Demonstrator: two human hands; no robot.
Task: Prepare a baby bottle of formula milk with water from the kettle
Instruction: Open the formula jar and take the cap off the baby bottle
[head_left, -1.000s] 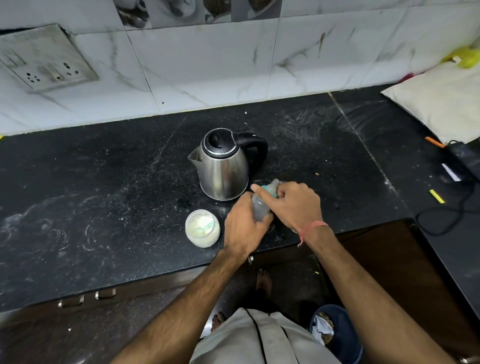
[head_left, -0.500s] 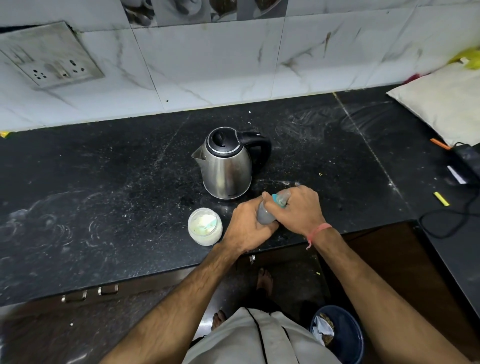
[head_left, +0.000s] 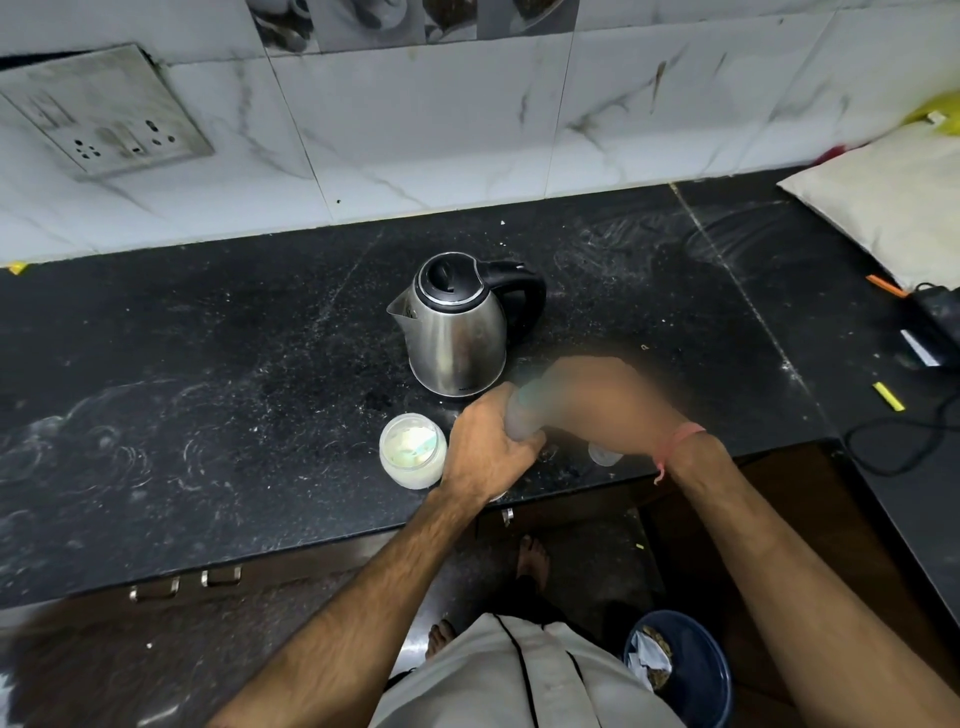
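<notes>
Both hands, left hand (head_left: 491, 447) and blurred right hand (head_left: 597, 400), gripped the bottle (head_left: 524, 415) near the bench's front edge (probably shaking); kettle (head_left: 454, 332) shut, so mostly done.

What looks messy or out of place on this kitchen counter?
Pale powdery smears and specks streak the black counter, thickest at its left end and behind the kettle. A yellow scrap lies loose at the right. No fresh spill shows; the bottle is too blurred to judge.

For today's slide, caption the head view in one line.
Both hands, left and blurred right, grip a baby bottle beside a steel kettle.
</notes>
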